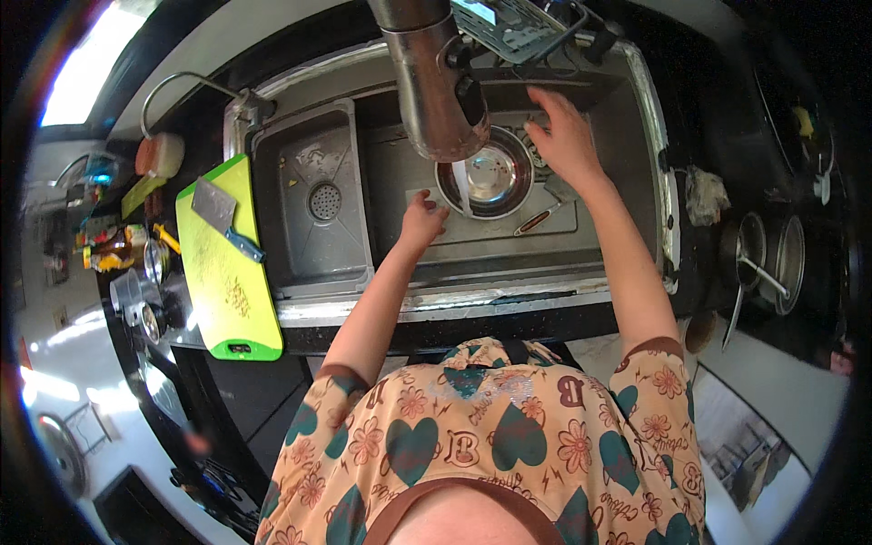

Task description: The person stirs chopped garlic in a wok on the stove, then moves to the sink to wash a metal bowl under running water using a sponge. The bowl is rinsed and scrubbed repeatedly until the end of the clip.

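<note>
A round stainless steel bowl [520,184] sits in the right basin of the sink, under the thick metal faucet [434,91]. A stream of water [461,182] runs from the faucet into it. My left hand [423,221] hovers left of the bowl, its fingers loosely bent and apart, with nothing seen in them. On the bowl's right side my right hand [565,141] is raised with thumb and fingers spread, holding nothing. A small tool with a brown handle [539,219] lies just below the bowl, perhaps a peeler or knife.
Left of the drain basin [313,245], a green cutting board [218,300] carries a cleaver [216,207] and small bits of food. A dish rack [518,32] stands behind the faucet. Pans [788,263] sit on the counter at right.
</note>
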The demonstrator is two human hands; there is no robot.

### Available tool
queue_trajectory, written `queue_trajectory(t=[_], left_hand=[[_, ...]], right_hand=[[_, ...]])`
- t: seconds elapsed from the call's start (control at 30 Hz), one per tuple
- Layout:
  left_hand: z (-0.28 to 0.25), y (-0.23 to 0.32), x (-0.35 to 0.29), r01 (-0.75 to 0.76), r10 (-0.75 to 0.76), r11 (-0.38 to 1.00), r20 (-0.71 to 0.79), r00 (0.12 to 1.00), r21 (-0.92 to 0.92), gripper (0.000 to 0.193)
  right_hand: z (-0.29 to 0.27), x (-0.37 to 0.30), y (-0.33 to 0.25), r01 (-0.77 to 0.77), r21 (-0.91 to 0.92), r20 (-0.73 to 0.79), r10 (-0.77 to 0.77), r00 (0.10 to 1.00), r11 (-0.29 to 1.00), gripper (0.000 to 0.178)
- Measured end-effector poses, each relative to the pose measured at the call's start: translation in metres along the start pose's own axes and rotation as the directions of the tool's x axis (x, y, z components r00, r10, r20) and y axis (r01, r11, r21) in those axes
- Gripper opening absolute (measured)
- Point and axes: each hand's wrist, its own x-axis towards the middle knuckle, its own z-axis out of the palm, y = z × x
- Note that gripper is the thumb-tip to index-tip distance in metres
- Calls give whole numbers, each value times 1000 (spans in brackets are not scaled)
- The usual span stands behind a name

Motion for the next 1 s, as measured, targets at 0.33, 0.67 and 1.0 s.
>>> queue_trajectory(t=[0.33,0.67,1.0], left_hand=[[69,-78,92,-50,48,999,-102,994,-19,47],[27,18,14,-212,265,953,-261,928,216,45],[25,9,-9,-206,244,968,-342,907,143,43]], right_hand=[[-1,-112,128,-576,-184,297,603,740,797,39],[45,-113,210,-494,-412,347,634,692,765,32],[86,-101,204,-192,-495,352,397,847,848,27]])
